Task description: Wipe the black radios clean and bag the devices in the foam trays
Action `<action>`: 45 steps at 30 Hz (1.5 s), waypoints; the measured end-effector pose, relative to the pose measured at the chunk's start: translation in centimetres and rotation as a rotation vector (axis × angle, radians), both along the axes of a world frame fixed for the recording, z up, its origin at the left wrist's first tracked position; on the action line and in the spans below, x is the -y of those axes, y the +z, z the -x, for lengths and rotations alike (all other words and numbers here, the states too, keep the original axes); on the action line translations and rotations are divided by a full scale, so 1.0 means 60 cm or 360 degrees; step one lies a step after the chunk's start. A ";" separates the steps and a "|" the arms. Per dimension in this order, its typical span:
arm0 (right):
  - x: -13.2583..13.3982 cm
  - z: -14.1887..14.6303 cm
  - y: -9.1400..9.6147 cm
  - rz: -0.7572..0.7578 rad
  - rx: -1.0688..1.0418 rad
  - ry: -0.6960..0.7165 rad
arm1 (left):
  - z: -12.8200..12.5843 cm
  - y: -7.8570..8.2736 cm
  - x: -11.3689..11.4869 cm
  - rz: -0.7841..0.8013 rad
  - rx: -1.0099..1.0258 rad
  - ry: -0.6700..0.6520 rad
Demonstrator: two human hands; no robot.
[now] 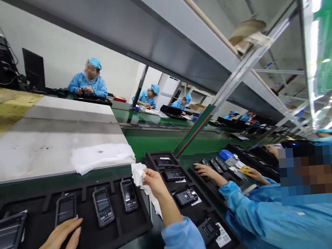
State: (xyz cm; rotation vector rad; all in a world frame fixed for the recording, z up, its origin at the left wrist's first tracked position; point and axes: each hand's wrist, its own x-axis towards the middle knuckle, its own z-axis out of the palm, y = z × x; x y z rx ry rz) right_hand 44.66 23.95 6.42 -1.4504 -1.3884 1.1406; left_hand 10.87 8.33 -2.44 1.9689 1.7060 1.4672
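Head view: from here I see the hands well apart. The left hand (pixel 56 244) arches over the lower end of a rugged keypad handset (pixel 65 209); its fingers hide that end, so I can't tell whether they grip it. The handset lies screen-up in a black foam tray (pixel 134 228), whose dividers seem meant to keep neighbours apart. The right hand (pixel 156 183) pinches a crumpled white cloth (pixel 138 174), leaving its bunched face free.

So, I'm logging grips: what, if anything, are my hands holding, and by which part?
Right hand: a crumpled white wipe, pinched near its upper end. Left hand: at the lower end of a rugged handset; grip unclear.
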 end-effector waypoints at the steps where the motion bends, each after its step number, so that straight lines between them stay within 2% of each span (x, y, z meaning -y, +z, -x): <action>1: 0.024 0.021 0.005 0.0050 -0.0142 0.0125 | -0.011 0.013 0.001 0.0230 0.0265 -0.0056; 4: 0.092 0.094 0.012 0.0259 -0.0477 0.0493 | -0.046 0.058 0.002 0.0786 0.1144 -0.0342; 6: 0.125 0.141 0.013 0.0395 -0.0636 0.0671 | -0.057 0.089 0.004 0.1042 0.1539 -0.0484; 8: 0.144 0.181 0.012 0.0503 -0.0752 0.0783 | -0.057 0.114 0.012 0.1168 0.1804 -0.0582; 10: 0.153 0.212 0.009 0.0579 -0.0825 0.0843 | -0.049 0.129 0.022 0.1189 0.1924 -0.0618; 13: 0.160 0.238 0.003 0.0625 -0.0872 0.0846 | -0.034 0.138 0.034 0.1161 0.1937 -0.0578; 20: 0.193 0.255 -0.014 0.0534 -0.0858 0.0698 | -0.027 0.124 0.036 0.1057 0.1807 -0.0422; 22: 0.206 0.262 -0.020 0.0366 -0.0737 0.0633 | -0.030 0.114 0.039 0.1000 0.1756 -0.0349; 25: 0.223 0.276 -0.025 -0.0238 -0.0179 0.0525 | -0.030 0.101 0.050 0.0866 0.1696 -0.0236; 27: 0.232 0.287 -0.025 -0.0629 0.0185 0.0554 | -0.025 0.094 0.061 0.0777 0.1673 -0.0187; 28: 0.236 0.293 -0.025 -0.0747 0.0286 0.0609 | -0.022 0.091 0.068 0.0746 0.1672 -0.0172; 32: 0.249 0.324 -0.028 -0.0821 0.0342 0.0897 | 0.002 0.076 0.099 0.0688 0.1699 -0.0128; 35: 0.242 0.352 -0.032 -0.0789 0.0315 0.1044 | 0.032 0.055 0.125 0.0593 0.1438 -0.0064; 37: 0.222 0.377 -0.027 -0.0793 0.0318 0.1096 | 0.060 0.040 0.143 0.0352 0.0918 0.0090; 39: 0.191 0.413 -0.012 -0.0849 0.0359 0.1095 | 0.092 0.027 0.159 0.0016 0.0227 0.0296; 42: 0.136 0.493 0.027 -0.1013 0.0532 0.1081 | 0.136 0.011 0.173 -0.0280 -0.0592 0.0487; 45: 0.093 0.598 0.064 -0.1143 0.0676 0.1088 | 0.160 -0.012 0.171 -0.0328 -0.0926 0.0564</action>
